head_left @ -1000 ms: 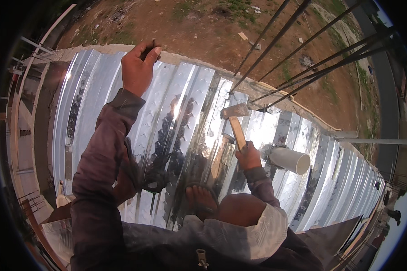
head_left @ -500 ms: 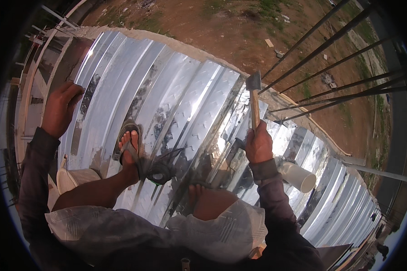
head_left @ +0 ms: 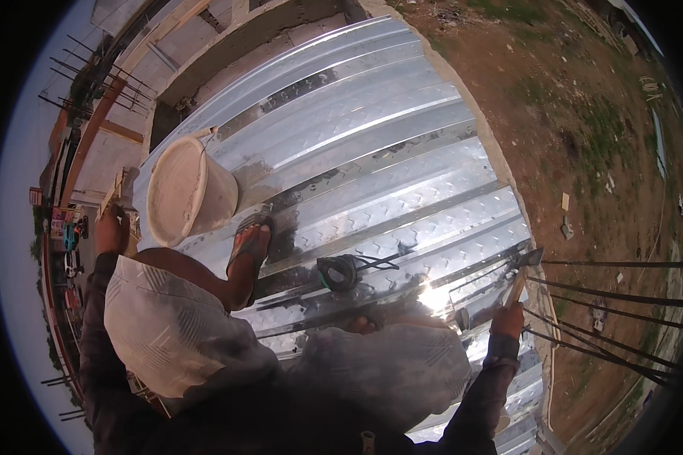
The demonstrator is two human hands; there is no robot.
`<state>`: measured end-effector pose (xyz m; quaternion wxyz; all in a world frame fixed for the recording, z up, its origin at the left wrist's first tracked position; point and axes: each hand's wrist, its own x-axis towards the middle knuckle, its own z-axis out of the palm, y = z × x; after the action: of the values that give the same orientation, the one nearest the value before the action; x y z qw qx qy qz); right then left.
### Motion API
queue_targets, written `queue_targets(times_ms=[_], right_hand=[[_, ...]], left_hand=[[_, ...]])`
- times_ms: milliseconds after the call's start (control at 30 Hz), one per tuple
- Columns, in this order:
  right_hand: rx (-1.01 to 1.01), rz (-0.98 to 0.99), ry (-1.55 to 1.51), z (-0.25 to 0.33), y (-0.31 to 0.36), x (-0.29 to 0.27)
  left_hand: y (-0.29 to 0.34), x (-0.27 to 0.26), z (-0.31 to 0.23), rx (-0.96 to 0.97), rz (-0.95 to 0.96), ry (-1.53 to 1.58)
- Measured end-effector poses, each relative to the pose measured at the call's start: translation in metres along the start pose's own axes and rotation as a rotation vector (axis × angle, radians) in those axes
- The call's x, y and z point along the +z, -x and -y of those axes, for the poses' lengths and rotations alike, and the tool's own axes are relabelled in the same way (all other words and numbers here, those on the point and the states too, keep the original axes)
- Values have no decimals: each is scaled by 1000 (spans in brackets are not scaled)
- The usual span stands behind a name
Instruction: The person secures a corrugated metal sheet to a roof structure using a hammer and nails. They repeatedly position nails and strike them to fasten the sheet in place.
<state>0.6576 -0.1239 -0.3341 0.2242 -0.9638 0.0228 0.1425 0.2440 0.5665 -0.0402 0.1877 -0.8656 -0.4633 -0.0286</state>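
My right hand [head_left: 508, 321] is closed round the wooden handle of a hammer [head_left: 517, 289], whose dark metal head points up and away near the far edge of the metal sheets [head_left: 402, 163]. Far to the left, my left hand [head_left: 111, 230] is curled at a short piece of wood [head_left: 112, 196] and appears to grip it; its fingers are partly hidden. Between my arms, a sandalled foot [head_left: 252, 246] stands on the ribbed, shiny sheeting. Beside it lies a dark round thing with a loose cord [head_left: 338, 272], whose kind I cannot make out.
A pale, dirty bucket [head_left: 221, 196] stands tilted in view near my left knee. Several steel bars [head_left: 615, 284] stick out past the sheet edge at the right, above bare earth [head_left: 539, 114]. A concrete wall [head_left: 250, 38] borders the sheets at the upper left.
The view has turned left, bringing the bucket fully in. My left hand has gone from above the sheets to the piece of wood. The hammer stays in my right hand.
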Motion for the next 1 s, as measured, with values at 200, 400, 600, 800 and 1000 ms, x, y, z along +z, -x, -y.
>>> queue_targets(times_ms=[200,400,600,800,1000], right_hand=[[87,76,-268,14,3,-7],[286,41,-616,69,25,-22],[33,288,-797,166,36,12],[-326,502,-510,295,-25,84],[-967,222,267,349,-92,159]], left_hand=[[45,144,129,-479,300,391],[35,189,77,-951,421,921],[45,186,58,-1091,354,1123],[54,176,-7,-1232,312,1628],[68,124,-108,-1354,187,1759]])
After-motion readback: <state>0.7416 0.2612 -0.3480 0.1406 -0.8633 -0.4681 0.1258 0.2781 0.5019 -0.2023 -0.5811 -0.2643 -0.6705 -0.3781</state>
